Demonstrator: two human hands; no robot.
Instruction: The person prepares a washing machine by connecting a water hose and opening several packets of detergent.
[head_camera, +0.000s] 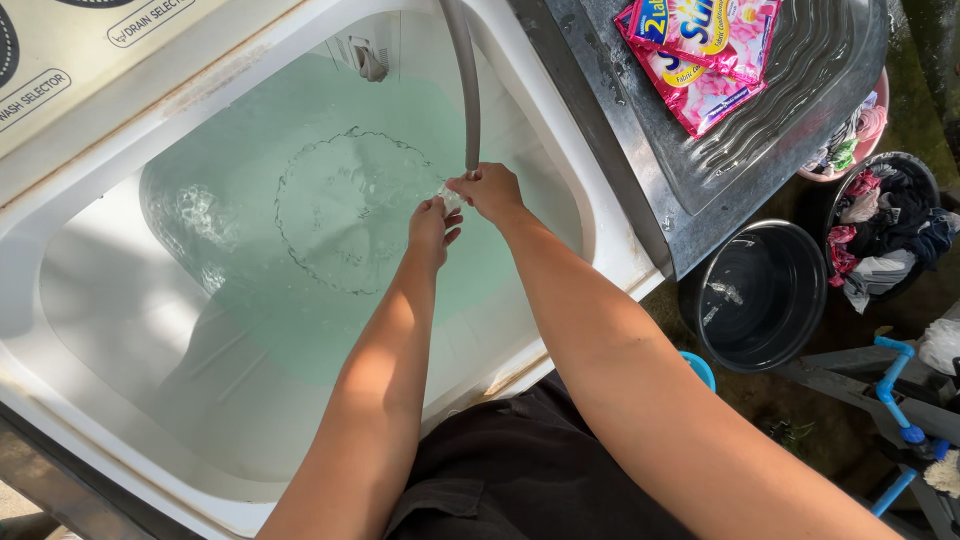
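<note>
We pinch a small wet packet w/ left hand & right hand over the tub; looks light, slippery, so grip its edges.

1. You are at an outdoor home laundry spot, standing over a white top-loading washing machine whose tub holds pale green water.
2. A grey hose hangs down into that tub.
3. Pink detergent sachets lie on the ribbed metal lid beside you.
4. A black bucket and basins heaped with mixed clothes stand on bare, damp ground, in sunlight.
</note>
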